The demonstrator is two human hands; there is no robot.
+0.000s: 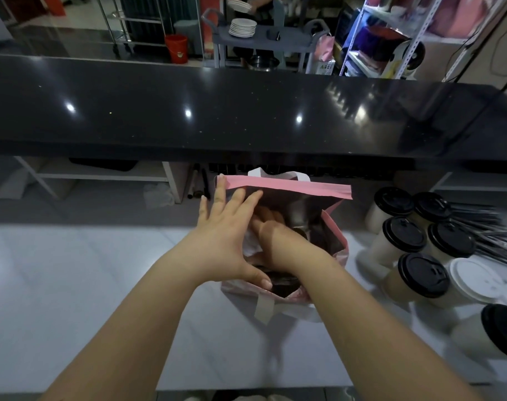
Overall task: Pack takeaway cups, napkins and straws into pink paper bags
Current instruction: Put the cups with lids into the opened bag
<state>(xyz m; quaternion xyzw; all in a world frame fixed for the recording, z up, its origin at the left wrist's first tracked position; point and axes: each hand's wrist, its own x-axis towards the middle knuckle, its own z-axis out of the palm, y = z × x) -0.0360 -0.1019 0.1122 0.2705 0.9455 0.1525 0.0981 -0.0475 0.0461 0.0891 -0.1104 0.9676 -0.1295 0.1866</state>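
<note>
Right, black counter [246,111] stretches across beyond both hands, white worktop [73,270] under the forearms. Pink paper bag [290,188] stands open on it, btwn the arms. L hand [220,241] spread wide, fingers flat on the bag's left wall, thumb hooked over the near rim, holding the mouth open. R hand [271,227] is down inside the bag, fingers hidden, can't tell what it grips; white napkin [251,244] just beside it. Lidded takeaway cups [405,235] cluster right of the R arm, black straws [483,227] behind them.
</note>
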